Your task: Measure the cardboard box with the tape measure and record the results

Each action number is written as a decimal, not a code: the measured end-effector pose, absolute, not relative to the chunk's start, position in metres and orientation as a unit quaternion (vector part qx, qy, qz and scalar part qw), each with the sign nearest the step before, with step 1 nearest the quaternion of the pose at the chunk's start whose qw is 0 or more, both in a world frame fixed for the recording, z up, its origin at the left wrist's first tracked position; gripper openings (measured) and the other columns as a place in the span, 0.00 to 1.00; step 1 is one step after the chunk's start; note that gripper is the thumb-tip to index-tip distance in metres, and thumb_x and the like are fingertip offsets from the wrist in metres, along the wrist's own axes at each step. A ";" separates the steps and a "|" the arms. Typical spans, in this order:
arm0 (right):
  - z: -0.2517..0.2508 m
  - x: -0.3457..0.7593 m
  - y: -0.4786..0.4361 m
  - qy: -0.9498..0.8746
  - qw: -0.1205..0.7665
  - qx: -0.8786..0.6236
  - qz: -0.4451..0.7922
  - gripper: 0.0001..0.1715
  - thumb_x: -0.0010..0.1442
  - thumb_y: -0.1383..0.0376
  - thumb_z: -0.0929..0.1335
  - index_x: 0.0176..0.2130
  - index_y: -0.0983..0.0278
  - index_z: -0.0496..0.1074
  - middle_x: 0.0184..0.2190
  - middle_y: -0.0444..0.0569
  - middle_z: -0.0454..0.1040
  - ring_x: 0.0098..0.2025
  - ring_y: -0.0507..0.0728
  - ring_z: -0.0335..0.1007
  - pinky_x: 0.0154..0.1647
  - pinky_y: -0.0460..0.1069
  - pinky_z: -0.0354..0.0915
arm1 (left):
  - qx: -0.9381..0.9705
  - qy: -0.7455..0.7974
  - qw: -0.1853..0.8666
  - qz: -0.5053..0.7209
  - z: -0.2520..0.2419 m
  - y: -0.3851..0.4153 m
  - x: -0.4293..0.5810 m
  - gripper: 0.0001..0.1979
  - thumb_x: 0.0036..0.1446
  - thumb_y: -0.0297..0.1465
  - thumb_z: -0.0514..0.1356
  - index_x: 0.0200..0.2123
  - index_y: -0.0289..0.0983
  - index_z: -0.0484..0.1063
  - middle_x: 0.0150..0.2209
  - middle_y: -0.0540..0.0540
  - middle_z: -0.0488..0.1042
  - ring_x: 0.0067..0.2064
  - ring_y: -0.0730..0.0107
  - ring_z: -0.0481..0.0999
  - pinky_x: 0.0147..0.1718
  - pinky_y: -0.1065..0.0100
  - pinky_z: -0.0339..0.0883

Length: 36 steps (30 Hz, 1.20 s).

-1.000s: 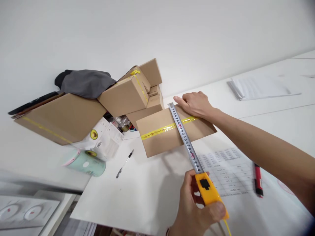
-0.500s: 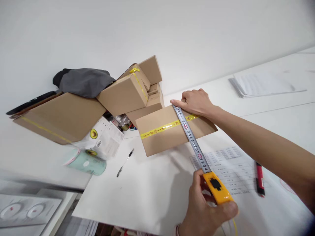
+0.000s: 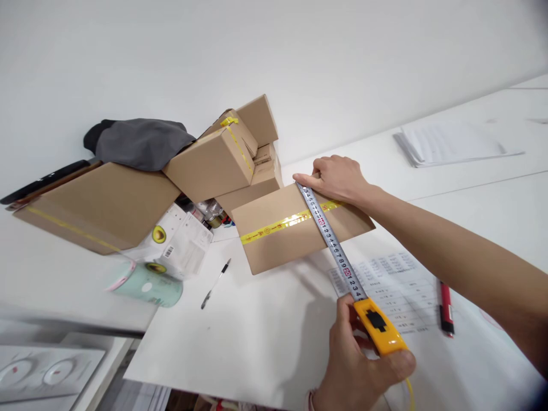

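Note:
My left hand grips the yellow case of a tape measure near the table's front edge. Its steel blade runs from the case up across a flat cardboard box sealed with yellow tape. My right hand reaches in from the right, fingers closed, and pins the blade's end against the box's far edge. The box lies on the white table, partly over a printed sheet.
A pile of cardboard boxes and a large flat box with grey cloth stand at the left. Nearby lie a white carton, a green tube, a black pen, a red marker and stacked papers.
The tape case and my left hand have shifted right and slightly down. My right hand has closed down over the blade's end at the box's far edge. The box has barely moved.

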State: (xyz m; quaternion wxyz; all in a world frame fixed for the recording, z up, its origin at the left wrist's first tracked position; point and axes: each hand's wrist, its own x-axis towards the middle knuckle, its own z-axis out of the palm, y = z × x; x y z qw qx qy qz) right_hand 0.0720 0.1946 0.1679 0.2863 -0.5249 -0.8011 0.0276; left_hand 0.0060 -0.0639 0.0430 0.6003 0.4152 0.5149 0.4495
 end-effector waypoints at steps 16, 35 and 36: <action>0.143 0.082 0.151 -0.762 0.364 -0.529 -0.091 0.29 0.71 0.50 0.55 0.34 0.64 0.73 0.36 0.56 0.77 0.38 0.62 0.65 0.34 0.54 0.53 | 0.368 0.529 0.642 0.415 0.028 -0.115 -0.003 0.44 0.31 0.24 0.72 0.56 0.41 0.66 0.54 0.43 0.72 0.49 0.57 0.71 0.47 0.61 0.68; 0.149 0.182 0.053 -0.621 0.560 -0.351 0.421 0.22 0.64 0.42 0.66 0.35 0.55 0.76 0.23 0.48 0.69 0.25 0.57 0.62 0.27 0.55 0.59 | 0.509 0.620 0.555 0.221 0.042 -0.143 -0.014 0.46 0.32 0.33 0.76 0.59 0.49 0.70 0.58 0.43 0.71 0.59 0.41 0.67 0.54 0.50 0.68; 0.148 0.186 0.048 -0.612 0.564 -0.359 0.422 0.22 0.62 0.43 0.68 0.30 0.55 0.75 0.21 0.47 0.67 0.23 0.57 0.61 0.24 0.54 0.57 | 0.513 0.622 0.553 0.208 0.045 -0.143 -0.013 0.46 0.33 0.34 0.76 0.60 0.50 0.70 0.58 0.43 0.70 0.59 0.40 0.67 0.54 0.49 0.67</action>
